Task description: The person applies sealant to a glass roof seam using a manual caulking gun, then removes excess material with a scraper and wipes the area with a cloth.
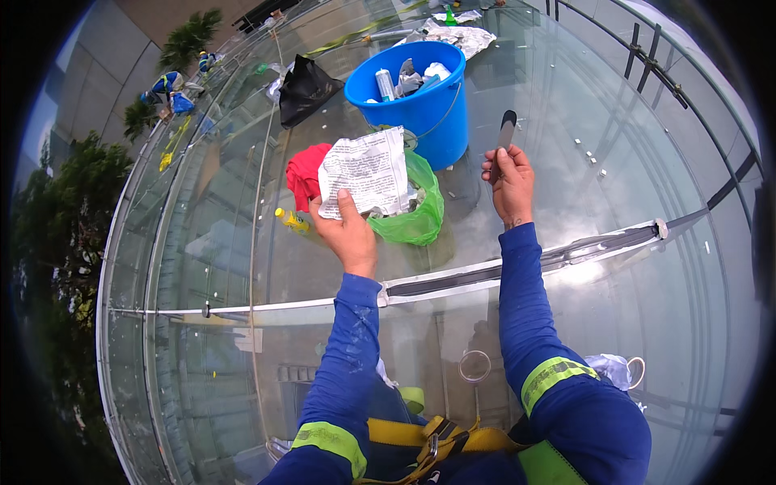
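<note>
Taking the green bag [420, 222] as the clock's centre, the yellow bottle [292, 220] seems to lie at 9 o'clock beside the red cloth [305, 171], where a careless sweep of the left hand [347, 236] could set it rolling. That hand, at 8, pinches a printed sheet [364, 174], thumb on its face; the loose paper stands before the bag's mouth, and wind or a slack hold could carry it off. The blue bucket [440, 129] stands at 12, crumpled scraps [410, 79] showing at its rim, so a bump might spill them. The right hand [513, 182], at 3, is closed around a flat dark-tipped tool [508, 121] pointing up; a fumble could drop it onto the glass surface [558, 105], and a low swing could smear the dark joint [453, 280] at 5. For edges, the pale rim [100, 323] curves well apart at 8 to 9, and the dark railing [649, 61] bounds 1 to 3. Towards 2, glass with only small white bits [592, 159] offers the widest room; leftward, bottle and cloth crowd it.
</note>
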`<state>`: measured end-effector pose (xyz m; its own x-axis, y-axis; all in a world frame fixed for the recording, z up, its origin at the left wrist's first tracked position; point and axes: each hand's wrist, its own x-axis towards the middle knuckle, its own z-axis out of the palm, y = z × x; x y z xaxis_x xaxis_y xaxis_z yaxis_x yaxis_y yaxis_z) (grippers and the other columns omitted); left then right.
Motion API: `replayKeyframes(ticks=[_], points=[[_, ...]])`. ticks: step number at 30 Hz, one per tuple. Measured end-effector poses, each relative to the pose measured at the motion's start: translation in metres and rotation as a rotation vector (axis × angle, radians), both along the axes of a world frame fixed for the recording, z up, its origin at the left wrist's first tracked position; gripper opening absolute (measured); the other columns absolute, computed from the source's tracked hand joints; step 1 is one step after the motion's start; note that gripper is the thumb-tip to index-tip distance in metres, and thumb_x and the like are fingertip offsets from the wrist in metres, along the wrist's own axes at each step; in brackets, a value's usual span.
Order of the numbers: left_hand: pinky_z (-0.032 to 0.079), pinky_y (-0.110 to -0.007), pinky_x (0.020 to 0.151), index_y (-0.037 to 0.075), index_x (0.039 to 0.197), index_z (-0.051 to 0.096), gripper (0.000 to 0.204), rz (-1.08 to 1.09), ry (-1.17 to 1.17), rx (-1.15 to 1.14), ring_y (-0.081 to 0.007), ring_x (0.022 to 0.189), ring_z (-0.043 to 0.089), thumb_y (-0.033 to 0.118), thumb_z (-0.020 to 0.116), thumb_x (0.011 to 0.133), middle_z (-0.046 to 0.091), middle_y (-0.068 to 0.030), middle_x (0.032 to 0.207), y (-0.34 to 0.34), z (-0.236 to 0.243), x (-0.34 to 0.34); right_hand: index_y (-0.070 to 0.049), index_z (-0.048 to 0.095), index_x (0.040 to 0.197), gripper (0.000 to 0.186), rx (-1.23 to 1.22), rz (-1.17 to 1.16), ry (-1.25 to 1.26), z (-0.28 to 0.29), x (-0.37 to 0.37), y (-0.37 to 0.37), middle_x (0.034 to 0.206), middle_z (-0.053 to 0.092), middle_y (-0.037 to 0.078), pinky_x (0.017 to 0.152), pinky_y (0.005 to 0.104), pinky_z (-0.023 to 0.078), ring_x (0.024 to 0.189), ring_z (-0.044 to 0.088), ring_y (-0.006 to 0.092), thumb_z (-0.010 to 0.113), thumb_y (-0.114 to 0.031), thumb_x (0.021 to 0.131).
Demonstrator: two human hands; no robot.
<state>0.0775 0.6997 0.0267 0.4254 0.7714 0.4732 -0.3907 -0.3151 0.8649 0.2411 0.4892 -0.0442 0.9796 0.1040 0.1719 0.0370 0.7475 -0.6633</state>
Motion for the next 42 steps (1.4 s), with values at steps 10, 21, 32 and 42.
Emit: replayKeyframes(ticks=[10,21,32,42], points=[[0.047,-0.047,0.104,0.006,0.132,0.051,0.04,-1.148,-0.528,-0.806,-0.027,0.121,0.058,0.03,0.058,0.102,0.06,-0.0128,0.13,-0.052,0.058,-0.074,0.002,0.065,0.105,0.016,-0.495,0.265,-0.338,0.121,-0.146,0.034,0.085,0.067,0.003,0.057,0.0241,0.049,0.068,0.062,0.0078,0.065,-0.01,0.095],[0.056,-0.031,0.081,0.002,0.115,0.067,0.022,-0.795,-0.157,-0.404,-0.0187,0.094,0.07,0.005,0.07,0.093,0.072,-0.0079,0.108,-0.014,0.04,-0.073,0.002,0.069,0.093,0.011,-0.896,-0.034,-0.734,0.138,-0.193,0.053,0.078,0.067,0.021,0.063,0.0374,0.05,0.066,0.066,0.032,0.064,-0.003,0.085],[0.052,-0.028,0.077,-0.005,0.108,0.068,0.017,-0.46,-0.055,-0.187,-0.0128,0.086,0.067,0.003,0.068,0.094,0.073,-0.0086,0.1,0.008,0.029,-0.065,0.002,0.07,0.091,0.014,-1.117,-0.114,-0.816,0.132,-0.187,0.049,0.07,0.064,0.018,0.06,0.0358,0.047,0.06,0.06,0.0253,0.068,-0.011,0.089],[0.057,-0.03,0.076,-0.003,0.117,0.066,0.023,-0.798,0.142,-0.384,-0.0134,0.084,0.068,0.01,0.058,0.099,0.072,-0.0075,0.101,0.008,0.065,-0.083,0.003,0.069,0.096,0.013,-0.808,0.045,-0.558,0.153,-0.182,0.029,0.074,0.067,0.006,0.061,0.0278,0.046,0.067,0.057,0.0091,0.066,-0.01,0.093]])
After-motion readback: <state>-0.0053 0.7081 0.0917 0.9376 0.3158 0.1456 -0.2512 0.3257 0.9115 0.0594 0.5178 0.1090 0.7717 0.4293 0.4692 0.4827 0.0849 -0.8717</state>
